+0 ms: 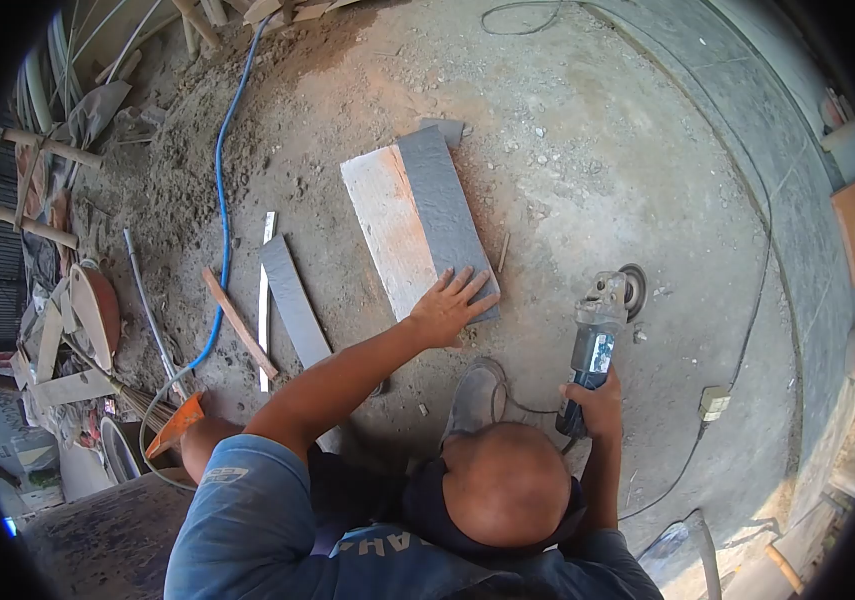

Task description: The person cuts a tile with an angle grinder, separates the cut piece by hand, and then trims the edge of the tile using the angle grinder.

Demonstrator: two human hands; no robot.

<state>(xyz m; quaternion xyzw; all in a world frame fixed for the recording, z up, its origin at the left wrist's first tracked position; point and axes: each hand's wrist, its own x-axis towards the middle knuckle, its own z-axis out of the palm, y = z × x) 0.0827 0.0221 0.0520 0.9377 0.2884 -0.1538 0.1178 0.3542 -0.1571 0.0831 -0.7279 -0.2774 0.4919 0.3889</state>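
Note:
My left hand [454, 305] lies flat with its fingers spread on the near end of a dark grey tile strip [439, 190]. That strip rests along the right side of a whitish slab [379, 215] dusted with orange. My right hand [599, 402] is wrapped round the body of an angle grinder [595, 345], off to the right of the tile. The grinder's round disc [634, 288] points away from me, apart from the tile. Whether the disc is spinning, I cannot tell. A small grey tile piece [444, 130] shows at the slab's far end.
Left of the slab lie another grey tile strip [294, 300], a white metal bar [265, 285], a wooden stick [238, 322] and a blue hose [222, 190]. The grinder's cord runs to a connector box [713, 403] on the right. Loose soil [182, 150] covers the far left.

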